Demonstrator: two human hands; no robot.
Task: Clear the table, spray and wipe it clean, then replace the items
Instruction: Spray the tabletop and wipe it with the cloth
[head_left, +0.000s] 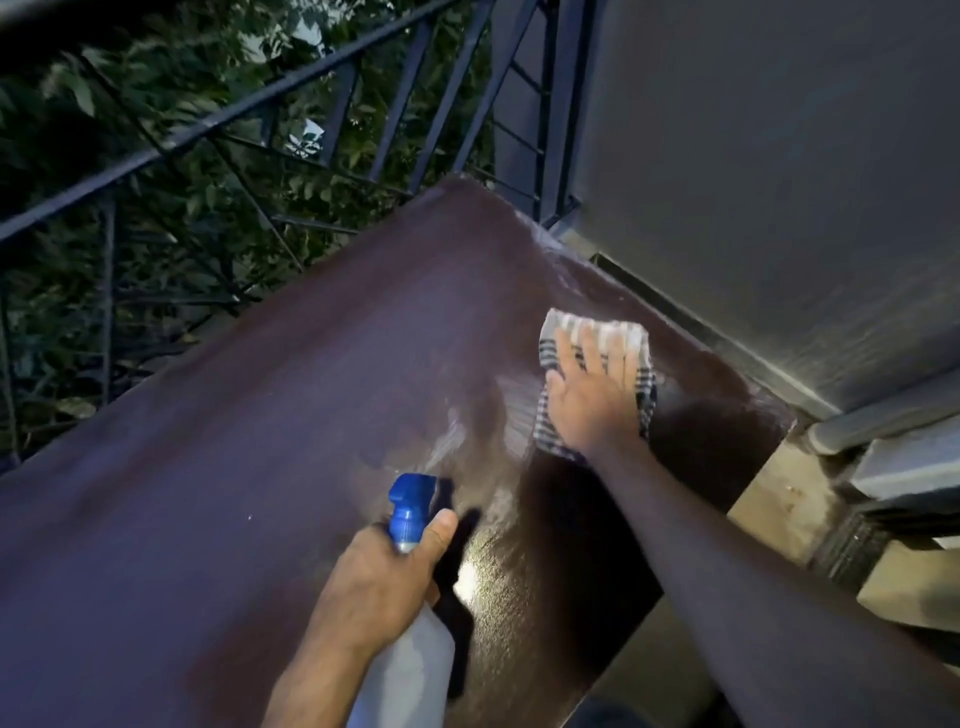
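**Wiping step in hand, table already bare**

I am pressing my right hand (592, 400) flat, fingers spread, on the checked cloth (597, 364), which is lying on the table (208, 493) near its far right corner. My left hand (384, 577) is grasping the spray bottle (410, 639) by the neck, just above the table's near edge, blue nozzle (413, 499) pointing toward the cloth. Wet streaks are shining between bottle and cloth. I judge the wiping is under way; next the cloth must be swept toward the table's dry left part. The bottle looks pale; its liquid level I cannot tell.
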